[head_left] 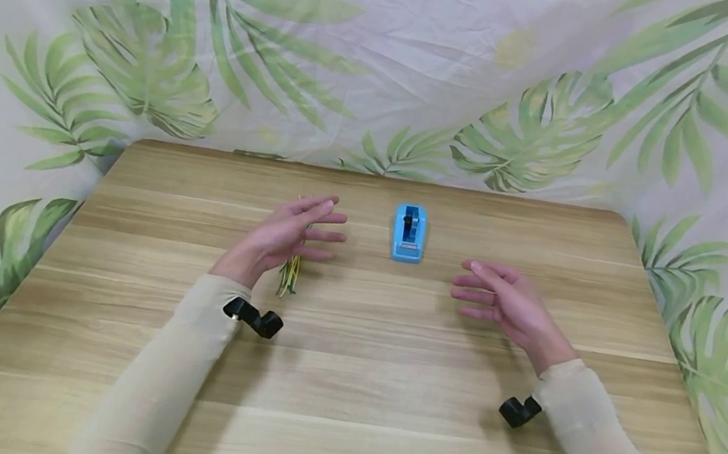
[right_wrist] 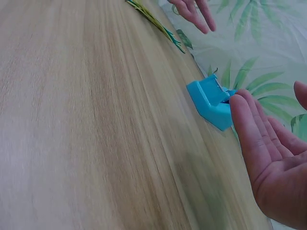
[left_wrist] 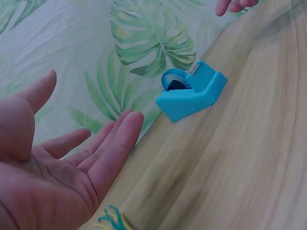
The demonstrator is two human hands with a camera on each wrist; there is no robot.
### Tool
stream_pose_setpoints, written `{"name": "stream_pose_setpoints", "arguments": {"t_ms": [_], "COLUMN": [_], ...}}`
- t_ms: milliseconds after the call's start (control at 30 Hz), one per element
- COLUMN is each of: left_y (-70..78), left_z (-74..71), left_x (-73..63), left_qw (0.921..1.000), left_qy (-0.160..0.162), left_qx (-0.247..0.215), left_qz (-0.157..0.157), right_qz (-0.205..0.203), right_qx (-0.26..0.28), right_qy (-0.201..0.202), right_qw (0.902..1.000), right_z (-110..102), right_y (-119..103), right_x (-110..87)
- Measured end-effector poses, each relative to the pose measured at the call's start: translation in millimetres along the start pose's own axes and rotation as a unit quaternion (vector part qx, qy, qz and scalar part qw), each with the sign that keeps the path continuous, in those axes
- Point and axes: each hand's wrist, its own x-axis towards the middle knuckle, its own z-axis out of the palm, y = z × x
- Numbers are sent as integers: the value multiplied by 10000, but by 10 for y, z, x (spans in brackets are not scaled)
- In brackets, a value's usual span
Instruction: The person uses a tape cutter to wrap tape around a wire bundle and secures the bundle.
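Note:
A blue tape dispenser (head_left: 408,243) stands near the back of the wooden table, between the two hands. My left hand (head_left: 296,232) hovers left of it with fingers extended, holding nothing. Beneath that hand lies a bundle of thin green and yellow strings (head_left: 289,276), partly hidden by it in the head view; the right wrist view shows the strings (right_wrist: 156,23) lying lengthwise on the table. To the dispenser's right, my right hand (head_left: 501,299) is raised with its fingers spread loosely and nothing in its grasp. The left wrist view shows the dispenser (left_wrist: 192,96) from the side, just beyond the fingertips.
The wooden table (head_left: 355,383) reaches back to a hanging cloth (head_left: 388,66) printed with green leaves, which also runs along both sides. Each sleeve carries a small black wrist camera, such as the left one (head_left: 254,318).

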Motion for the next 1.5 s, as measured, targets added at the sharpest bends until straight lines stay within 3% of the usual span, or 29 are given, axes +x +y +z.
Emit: {"name": "stream_pose_setpoints", "arguments": {"t_ms": [633, 1500], "left_y": [-71, -155], "left_z": [373, 624], "left_x": [496, 852], "left_qw": [9997, 9955], "left_qy": [-111, 255], "left_qx": [161, 866], "left_qz": [-147, -289], "right_qz": [113, 226], "right_qx": [204, 446], "right_qy": [3, 53], "right_qw": [9997, 9987], "right_z": [140, 261], "right_y": [38, 16], "right_x": [130, 317]}}
